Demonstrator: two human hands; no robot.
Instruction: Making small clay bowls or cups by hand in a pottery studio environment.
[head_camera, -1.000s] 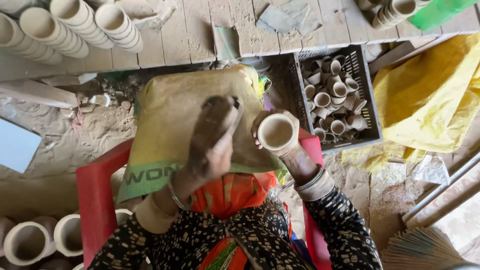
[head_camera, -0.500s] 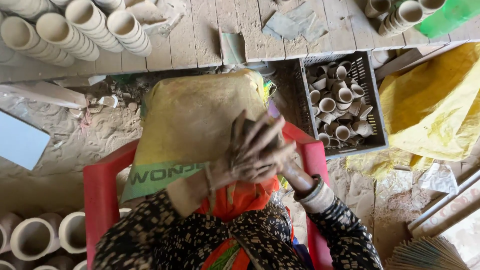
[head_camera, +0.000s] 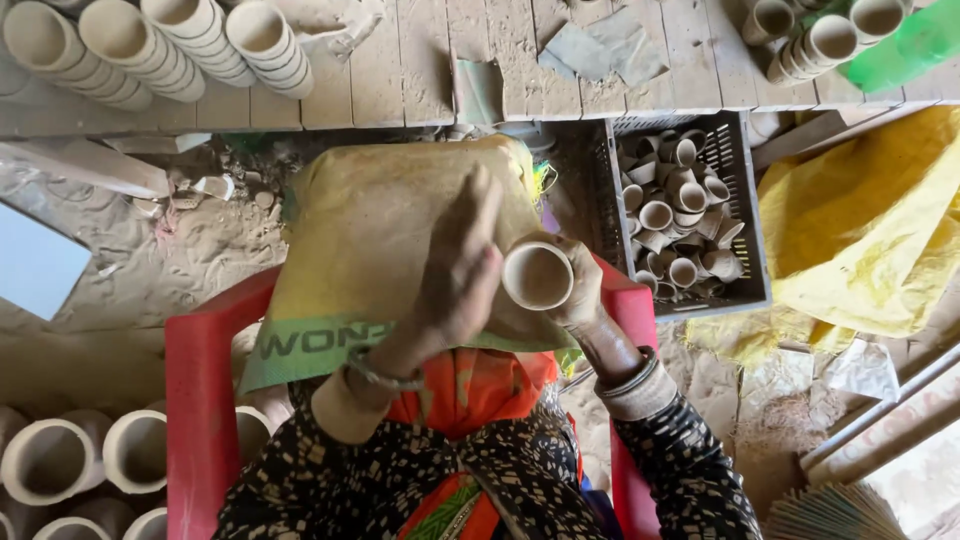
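My right hand (head_camera: 580, 290) grips a small unfired clay cup (head_camera: 537, 275), its round mouth turned up toward the camera. My left hand (head_camera: 462, 265) is flat and clay-smeared, fingers together, just left of the cup and touching or nearly touching its side. Both hands hover over a yellow-green woven sack (head_camera: 370, 230) spread across my lap. I sit on a red plastic chair (head_camera: 195, 400). Metal bangles circle both wrists.
A dark plastic crate (head_camera: 745, 200) full of small clay cups stands at the right. Stacked clay cups (head_camera: 150, 45) lie on a wooden plank platform at the top. Larger clay pots (head_camera: 60, 460) sit at lower left. A yellow sheet (head_camera: 870, 220) lies at the right.
My left hand, which covered the cup half a second ago, has slid off to the left, so the cup's open mouth shows again. The right hand still holds the cup.
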